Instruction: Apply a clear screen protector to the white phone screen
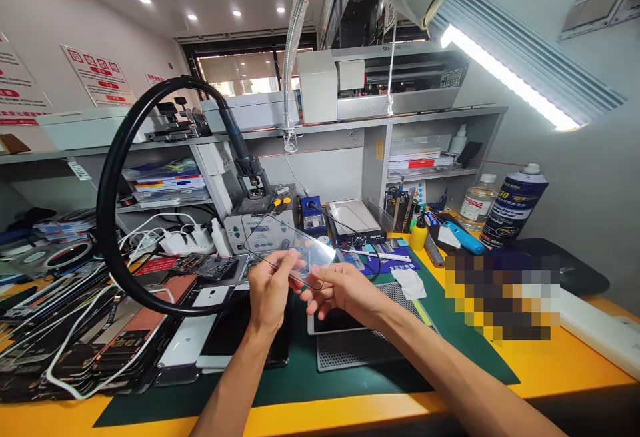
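Note:
A thin clear glass panel with a dark edge (316, 253) is held up at a tilt above the bench, and a bright reflection crosses it. My left hand (270, 290) pinches its lower left side between thumb and fingers. At the lower right corner, my right hand (345, 287) grips the panel with the thumb on top and the fingers curled below. Beneath the right hand lies a pale-rimmed device with a dark face (337, 322), resting on a grey perforated pad (345, 353). Left of it, partly behind my left hand, is a dark tablet (227, 337).
Stacked phone parts (135, 330) and white cables crowd the left, under a looping black hose (103, 210). A rework station (265, 227) and flat heating plate (353, 217) stand behind. Bottles, a spray can (515, 207) and a pixelated patch are at right. A lamp (520, 57) hangs above.

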A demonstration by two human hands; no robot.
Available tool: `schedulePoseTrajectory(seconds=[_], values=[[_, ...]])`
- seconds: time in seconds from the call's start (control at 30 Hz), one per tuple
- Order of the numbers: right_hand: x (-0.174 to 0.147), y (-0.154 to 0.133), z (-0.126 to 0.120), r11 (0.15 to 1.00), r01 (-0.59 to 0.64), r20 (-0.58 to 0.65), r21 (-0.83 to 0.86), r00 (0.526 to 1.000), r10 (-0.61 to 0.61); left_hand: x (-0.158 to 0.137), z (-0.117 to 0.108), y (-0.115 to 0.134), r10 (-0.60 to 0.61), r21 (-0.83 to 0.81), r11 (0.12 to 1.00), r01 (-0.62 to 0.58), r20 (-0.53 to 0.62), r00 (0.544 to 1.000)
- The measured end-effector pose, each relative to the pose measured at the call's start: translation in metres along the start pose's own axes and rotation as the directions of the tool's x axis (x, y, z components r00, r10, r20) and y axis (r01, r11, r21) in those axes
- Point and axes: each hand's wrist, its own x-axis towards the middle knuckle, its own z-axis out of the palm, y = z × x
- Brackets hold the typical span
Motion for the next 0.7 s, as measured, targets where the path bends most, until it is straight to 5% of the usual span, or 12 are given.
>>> schedulePoseTrajectory(seconds=[0.13,0.23,0.47,0.57,0.7], values=[[0.001,0.0,-0.001,1.0,0.016,0.043,0.002,0.999,-0.016,-0.001,-0.001,-0.001,0.008,-0.002,1.0,-0.008,-0.011,1.0],[0.001,-0.002,-0.001,0.997,0.053,-0.045,-0.052,0.997,-0.055,0.0,-0.003,-0.002,0.015,-0.022,1.0,-0.015,0.014,1.0],[-0.01,-0.031,-0.021,0.983,0.171,-0.156,-0.069,0.971,-0.18,0.001,-0.008,-0.003,0.026,-0.067,0.998,-0.01,0.248,0.968],[-0.012,-0.054,-0.048,0.965,0.259,-0.358,-0.05,0.897,-0.259,0.003,-0.01,-0.005,0.059,-0.091,0.995,-0.033,0.302,0.952],[-0.002,-0.077,-0.093,0.954,0.287,-0.624,-0.09,0.73,-0.279,0.005,-0.012,-0.007,0.056,-0.086,0.996,-0.035,0.253,0.966]])
